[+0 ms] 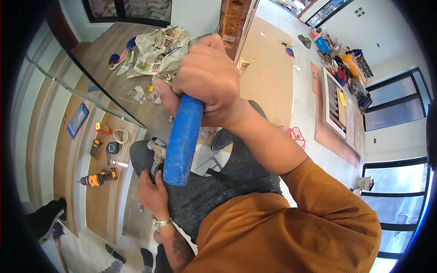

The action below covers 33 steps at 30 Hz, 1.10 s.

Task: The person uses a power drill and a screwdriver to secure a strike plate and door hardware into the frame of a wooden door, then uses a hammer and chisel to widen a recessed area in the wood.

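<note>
Close in front of me, my right hand [207,82] is closed in a fist round a thick, scuffed blue tool handle [183,141]. The handle's butt points down toward my lap; whatever is at its other end is hidden behind the fist. Lower and to the left, beside my knee, my left hand [152,193] grips a dusty grey-and-beige tool [157,152], whose kind I cannot make out. Its upper part sticks out above the fingers, close to the blue handle in this view but partly covered by it.
A glass panel [86,84] edges the wooden steps [63,168] at left. On them lie a cordless drill [98,178], a tape measure [112,148] and a blue case [78,120]. Crumpled newspaper [161,48] lies ahead. A framed panel [325,98] lies at right. Other people's feet [114,254] show lower left.
</note>
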Each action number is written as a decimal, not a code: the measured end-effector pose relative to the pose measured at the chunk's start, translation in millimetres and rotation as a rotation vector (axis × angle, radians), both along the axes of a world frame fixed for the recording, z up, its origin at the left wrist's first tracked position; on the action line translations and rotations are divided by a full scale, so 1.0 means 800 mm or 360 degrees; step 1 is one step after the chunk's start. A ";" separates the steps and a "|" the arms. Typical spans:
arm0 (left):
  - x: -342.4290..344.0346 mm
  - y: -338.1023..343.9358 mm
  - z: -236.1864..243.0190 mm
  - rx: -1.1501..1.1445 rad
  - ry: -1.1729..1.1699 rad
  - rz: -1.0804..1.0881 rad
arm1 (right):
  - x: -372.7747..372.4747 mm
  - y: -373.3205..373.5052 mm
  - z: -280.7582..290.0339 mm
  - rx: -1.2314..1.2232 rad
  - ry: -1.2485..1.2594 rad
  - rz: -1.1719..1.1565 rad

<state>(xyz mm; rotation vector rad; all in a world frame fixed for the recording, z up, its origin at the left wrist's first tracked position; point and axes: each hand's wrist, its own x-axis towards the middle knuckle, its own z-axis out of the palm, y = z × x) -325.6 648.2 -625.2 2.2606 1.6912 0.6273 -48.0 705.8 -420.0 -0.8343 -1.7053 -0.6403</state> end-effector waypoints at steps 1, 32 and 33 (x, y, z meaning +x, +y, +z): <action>-0.001 -0.002 -0.003 0.0004 0.0006 -0.0002 | 0.001 -0.002 0.001 -0.0025 -0.0008 -0.0017; 0.039 -0.015 0.015 0.0022 -0.0154 0.0095 | 0.029 -0.023 0.013 -0.0159 0.0120 -0.0010; 0.038 -0.015 0.014 0.0060 -0.0160 0.0090 | 0.029 -0.023 0.013 -0.0158 0.0125 -0.0010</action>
